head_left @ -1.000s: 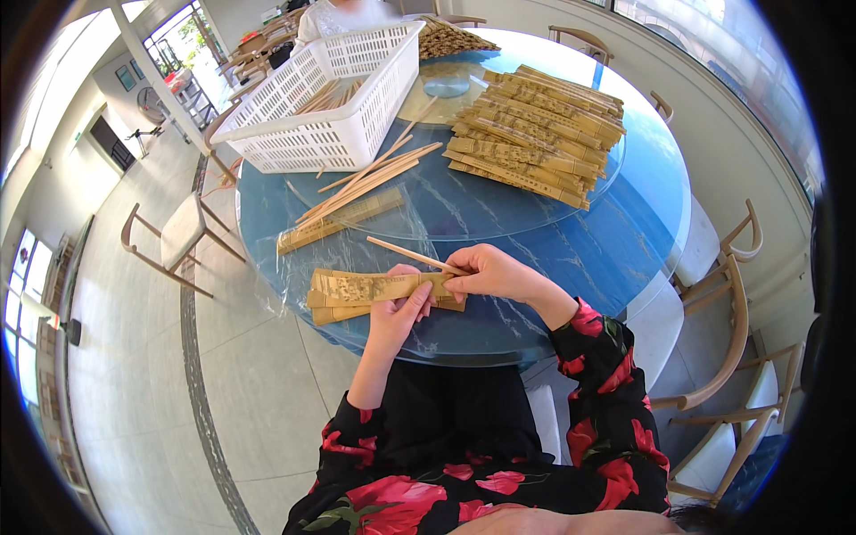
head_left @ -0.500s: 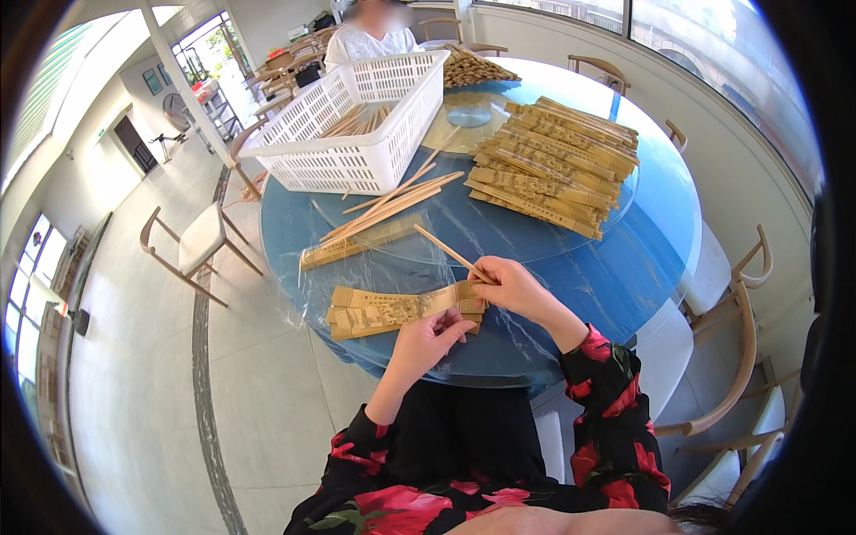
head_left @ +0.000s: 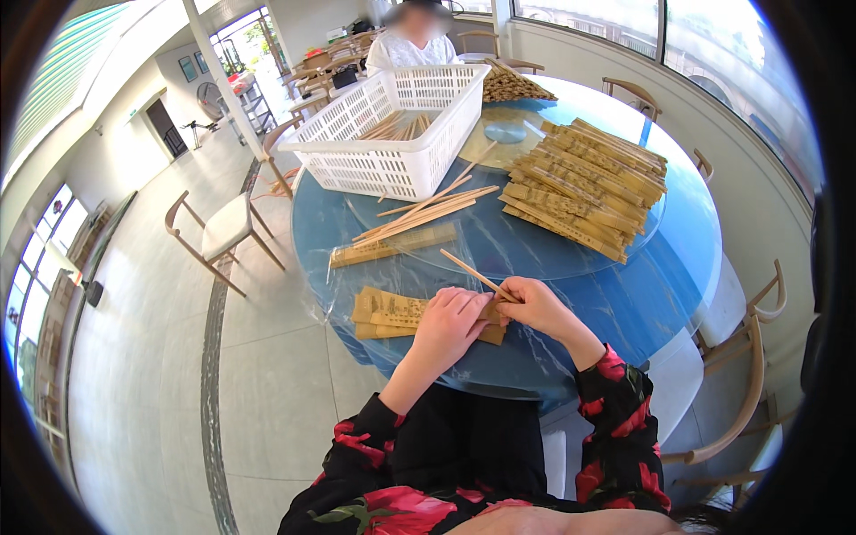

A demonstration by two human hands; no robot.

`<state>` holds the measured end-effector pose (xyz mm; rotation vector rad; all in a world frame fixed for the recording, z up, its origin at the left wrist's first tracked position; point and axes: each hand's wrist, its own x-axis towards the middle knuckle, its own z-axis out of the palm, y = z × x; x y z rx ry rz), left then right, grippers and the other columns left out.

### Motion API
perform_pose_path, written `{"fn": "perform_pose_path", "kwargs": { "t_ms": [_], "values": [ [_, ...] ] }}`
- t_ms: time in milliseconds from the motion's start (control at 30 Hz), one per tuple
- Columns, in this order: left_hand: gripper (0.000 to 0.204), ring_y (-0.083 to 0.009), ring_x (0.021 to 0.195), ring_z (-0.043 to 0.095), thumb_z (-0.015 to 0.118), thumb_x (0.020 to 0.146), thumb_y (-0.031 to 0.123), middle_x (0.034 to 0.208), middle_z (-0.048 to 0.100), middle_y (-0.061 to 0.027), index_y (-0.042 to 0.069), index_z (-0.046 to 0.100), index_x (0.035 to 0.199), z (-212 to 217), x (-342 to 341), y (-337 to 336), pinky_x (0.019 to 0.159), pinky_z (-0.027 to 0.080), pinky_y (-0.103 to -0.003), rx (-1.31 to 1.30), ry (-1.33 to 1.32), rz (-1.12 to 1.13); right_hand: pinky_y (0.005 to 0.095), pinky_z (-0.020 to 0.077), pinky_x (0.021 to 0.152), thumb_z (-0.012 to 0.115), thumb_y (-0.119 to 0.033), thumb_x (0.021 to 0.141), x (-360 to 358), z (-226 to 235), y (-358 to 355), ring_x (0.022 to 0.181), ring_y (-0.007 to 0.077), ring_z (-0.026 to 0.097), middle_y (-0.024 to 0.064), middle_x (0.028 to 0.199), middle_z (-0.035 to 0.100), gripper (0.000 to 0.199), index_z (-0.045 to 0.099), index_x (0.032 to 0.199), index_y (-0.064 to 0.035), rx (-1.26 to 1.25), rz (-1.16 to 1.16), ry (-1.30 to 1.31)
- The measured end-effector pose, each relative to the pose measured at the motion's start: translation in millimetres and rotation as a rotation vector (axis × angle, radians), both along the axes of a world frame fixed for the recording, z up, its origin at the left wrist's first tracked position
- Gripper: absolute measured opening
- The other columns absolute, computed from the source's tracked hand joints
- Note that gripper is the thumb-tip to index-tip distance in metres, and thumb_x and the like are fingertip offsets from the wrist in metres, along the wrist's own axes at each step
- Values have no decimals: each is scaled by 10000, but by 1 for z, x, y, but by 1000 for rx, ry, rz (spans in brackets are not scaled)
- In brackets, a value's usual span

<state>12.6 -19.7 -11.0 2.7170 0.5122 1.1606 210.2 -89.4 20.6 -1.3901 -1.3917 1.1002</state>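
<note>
A person in a black, red-flowered top sits at the near edge of a round blue table with white marble-like veins (head_left: 655, 299). The right hand (head_left: 541, 308) pinches a slim pale wooden stick (head_left: 475, 274) between thumb and fingertips, its free end slanting far and left. The left hand (head_left: 453, 323) lies curved over flat tan printed paper sleeves (head_left: 388, 311) on the table; I can't tell whether its hidden fingertips pinch one. Farther left stands a slatted white plastic basket (head_left: 361, 165); at far right lies a heap of tan sleeves (head_left: 584, 189).
</note>
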Motion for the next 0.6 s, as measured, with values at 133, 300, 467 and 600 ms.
{"fn": "perform_pose_path", "kwargs": {
  "t_ms": [133,300,467,600],
  "values": [
    [447,-289,1016,629,788,757,89,1052,674,-69,69,668,1187,0,1,-4,891,525,-403,-38,-13,-23,254,482,652,628,-36,906,3,-3,-2,715,109,651,46,771,652,84,628,959,29,9,15,-14],
    [414,-296,990,633,785,775,106,1043,676,-81,62,664,1169,-1,-2,-4,873,527,-403,-36,-3,-7,281,456,620,632,-67,872,-2,-10,0,662,123,632,68,707,660,106,636,928,23,50,-1,-69],
    [429,-311,985,638,815,744,83,1047,686,-89,61,671,1148,1,-1,-4,867,528,-401,-93,-63,-42,280,440,609,639,-76,870,1,-18,5,655,120,619,63,697,669,113,637,932,18,57,13,0],
    [398,-318,996,640,816,735,56,1040,691,-97,58,691,1113,3,-3,-5,872,525,-398,-204,-71,-75,238,418,595,648,-94,922,3,-9,3,659,76,576,29,742,653,98,628,951,-2,-18,83,14]
  ]
}}
